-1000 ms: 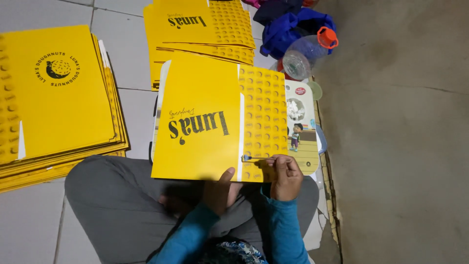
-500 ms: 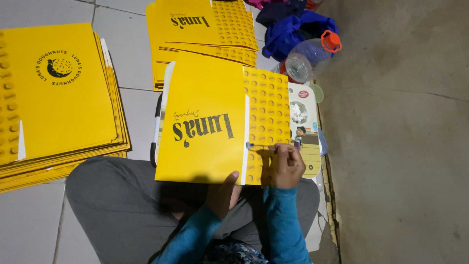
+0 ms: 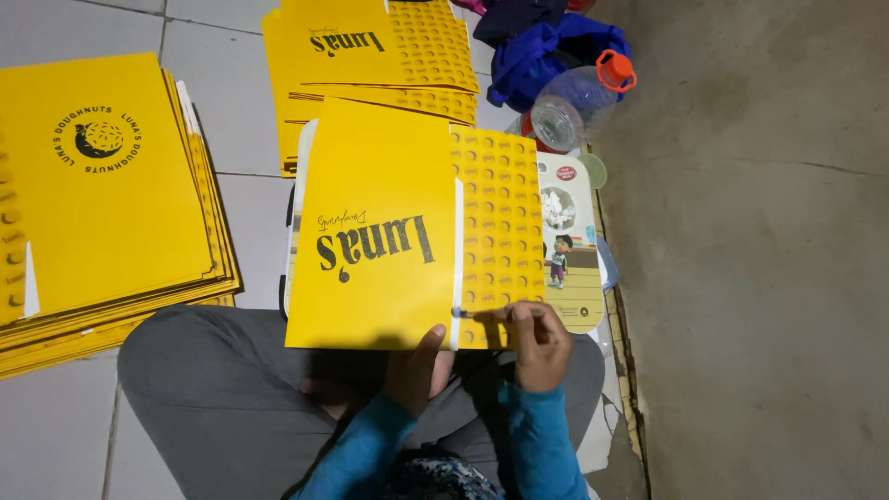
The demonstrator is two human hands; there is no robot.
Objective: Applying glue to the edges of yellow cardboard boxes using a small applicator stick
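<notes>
Now your right hand (image 3: 540,343) pinches a small brush (image 3: 472,313) against the yellow box sheet (image 3: 380,231); your left hand (image 3: 417,366) grips its near edge, thumb on top.

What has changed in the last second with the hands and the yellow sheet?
The right hand drew its small tool up along the patterned strip, then back down to the lower edge of the yellow printed sheet. The left hand still holds that edge. The yellow stacks stayed put.

Teal long sleeves w/ snug cuffs, grey trousers, blue-white patterned fabric at chest, bare hands
</notes>
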